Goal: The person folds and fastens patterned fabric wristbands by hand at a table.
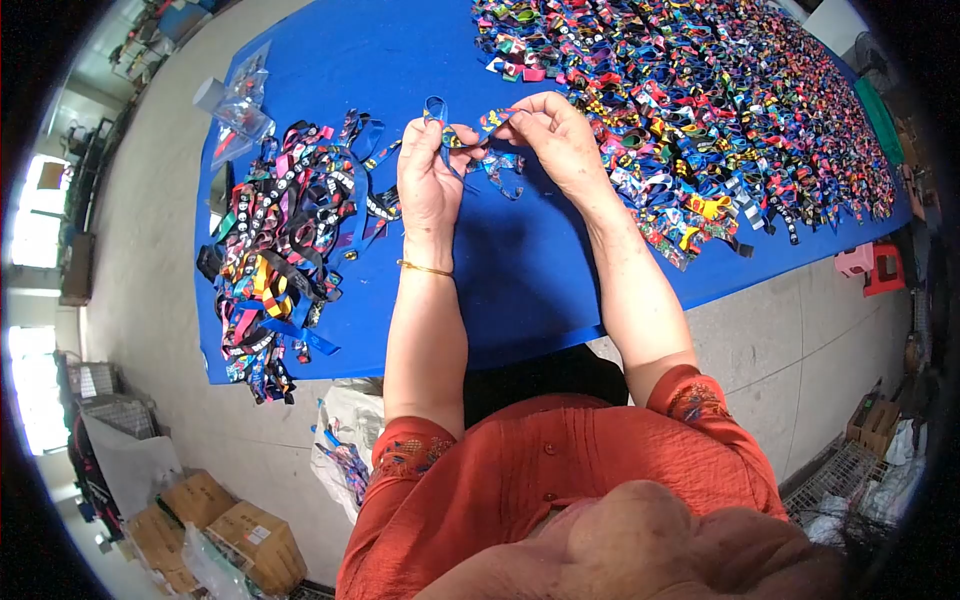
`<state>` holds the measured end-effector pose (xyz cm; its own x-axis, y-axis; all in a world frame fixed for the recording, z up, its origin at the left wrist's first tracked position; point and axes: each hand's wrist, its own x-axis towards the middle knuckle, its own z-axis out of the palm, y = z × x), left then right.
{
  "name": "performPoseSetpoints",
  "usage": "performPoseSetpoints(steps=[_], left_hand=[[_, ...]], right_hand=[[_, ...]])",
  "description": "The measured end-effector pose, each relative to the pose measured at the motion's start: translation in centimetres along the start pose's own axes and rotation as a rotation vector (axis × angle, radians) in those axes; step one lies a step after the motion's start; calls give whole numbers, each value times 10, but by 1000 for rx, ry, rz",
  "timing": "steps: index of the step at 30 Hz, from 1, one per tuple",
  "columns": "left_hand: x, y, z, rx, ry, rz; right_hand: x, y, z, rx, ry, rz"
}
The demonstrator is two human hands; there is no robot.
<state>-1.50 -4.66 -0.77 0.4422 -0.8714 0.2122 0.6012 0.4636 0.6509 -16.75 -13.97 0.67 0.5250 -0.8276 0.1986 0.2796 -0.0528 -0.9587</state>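
Head view: forearms (428, 330) stretched forward over blue table (370, 60); left hand (427, 175), right hand (565, 145) pinching patterned ribbon (492, 121).

In front of you is the table (530, 265). A heap of straps (290, 225) covers its left end, with plastic bags (243, 105) behind, while a spread of straps (720, 110) fills the right and far right. Between them, above the table, your left hand (428, 185) and right hand (562, 145) hold a strap (447, 137). On the floor, a sack (350, 430) sits left of you, boxes (255, 545) farther left, stools (884, 269) off to the right.
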Motion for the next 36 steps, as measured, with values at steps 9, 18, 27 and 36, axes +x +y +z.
performPoseSetpoints(steps=[9, 18, 27, 36], left_hand=[[-4, -2, 11, 193, -34, -6], [-2, -10, 7, 318, -74, -27], [-2, -12, 10, 331, -87, -28], [0, -11, 10, 267, -11, 43]], right_hand=[[-3, 2, 4, -174, 70, -55], [-5, -11, 3, 14, 18, 91], [-6, -19, 0, 6, -68, 69], [-5, -13, 4, 72, 92, -113]])
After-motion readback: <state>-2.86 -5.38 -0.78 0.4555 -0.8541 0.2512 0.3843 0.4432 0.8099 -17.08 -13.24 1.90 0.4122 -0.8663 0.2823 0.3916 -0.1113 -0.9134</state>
